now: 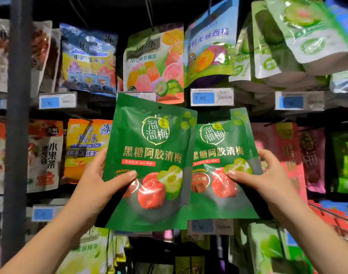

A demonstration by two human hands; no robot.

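Two matching green snack pouches with gold lettering and pictures of red and green plums are held up side by side before a shop rack. My left hand (102, 180) grips the nearer, larger-looking pouch (149, 155) at its left edge, thumb across the front. My right hand (267, 178) grips the second pouch (222, 175) at its right edge, thumb on the front. The left pouch overlaps the right one's left edge. Fingers behind both pouches are hidden.
Hanging snack bags fill the rack: blue and pink ones (153, 60) above, orange (86, 147) at left, pink-red (287, 155) at right, pale green (267, 246) below. Blue price tags (211, 96) line the rails. A dark upright post (17, 115) stands at left.
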